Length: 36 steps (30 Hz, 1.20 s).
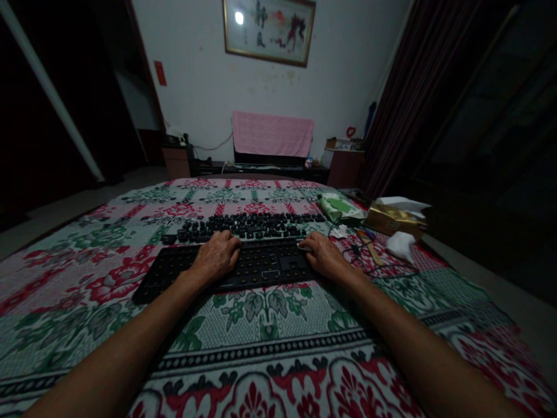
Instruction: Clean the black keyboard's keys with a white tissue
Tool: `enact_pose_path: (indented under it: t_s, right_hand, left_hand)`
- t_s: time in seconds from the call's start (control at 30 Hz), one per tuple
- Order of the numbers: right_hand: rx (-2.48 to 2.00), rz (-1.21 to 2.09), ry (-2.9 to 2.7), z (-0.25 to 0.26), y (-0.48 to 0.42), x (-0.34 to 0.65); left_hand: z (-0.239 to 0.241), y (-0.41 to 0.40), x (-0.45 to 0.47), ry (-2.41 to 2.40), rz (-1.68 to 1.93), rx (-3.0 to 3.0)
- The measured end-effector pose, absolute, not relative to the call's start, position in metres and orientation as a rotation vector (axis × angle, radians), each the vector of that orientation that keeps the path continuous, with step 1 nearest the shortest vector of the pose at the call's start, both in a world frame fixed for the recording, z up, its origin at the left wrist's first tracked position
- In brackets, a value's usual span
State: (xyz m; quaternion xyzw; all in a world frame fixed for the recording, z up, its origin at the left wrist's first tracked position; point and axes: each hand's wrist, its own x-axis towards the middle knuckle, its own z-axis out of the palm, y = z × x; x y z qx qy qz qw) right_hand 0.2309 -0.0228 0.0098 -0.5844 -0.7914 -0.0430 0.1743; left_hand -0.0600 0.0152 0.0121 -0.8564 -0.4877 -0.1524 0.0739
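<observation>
A black keyboard (256, 268) lies on the patterned cloth with its keycaps off, bare key posts showing. Across its middle rests my left hand (216, 255), fingers curled down over the board and closed against it near its far edge. At the keyboard's right end, my right hand (324, 254) is closed, with a small white piece (303, 246), like tissue, pinched at the fingertips. This white piece is mostly covered by the fingers. Just beyond the board, many loose black keycaps (261, 223) are spread in a wide band.
The bed-like surface carries a red, green and white cloth (261, 325). On the right are a green tissue pack (339, 207), a gold tissue box (394, 217), crumpled white tissue (401, 245), a wooden-looking brush (369, 248) and a dark cable (387, 269).
</observation>
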Motion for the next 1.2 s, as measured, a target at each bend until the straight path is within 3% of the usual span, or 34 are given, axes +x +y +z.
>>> enact_pose_path:
  t_s: [0.23,0.77,0.93,1.2]
  right_hand:
    - [-1.659,-0.119,-2.241,0.010,-0.024,0.229]
    - [-1.723,-0.009,-2.351,0.033,-0.023,0.243]
    - [-1.816,-0.024,-2.144,0.037,-0.021,0.268]
    - [-1.483,-0.072,-2.245,0.017,-0.013,0.248]
  left_hand:
    - [0.011,0.010,-0.050,-1.329,-0.579,-2.695]
    - [0.006,0.007,-0.042,-1.324,-0.451,-2.696]
    - [0.005,0.009,-0.042,-1.329,-0.417,-2.671]
    - [0.004,0.010,-0.043,-1.324,-0.447,-2.696]
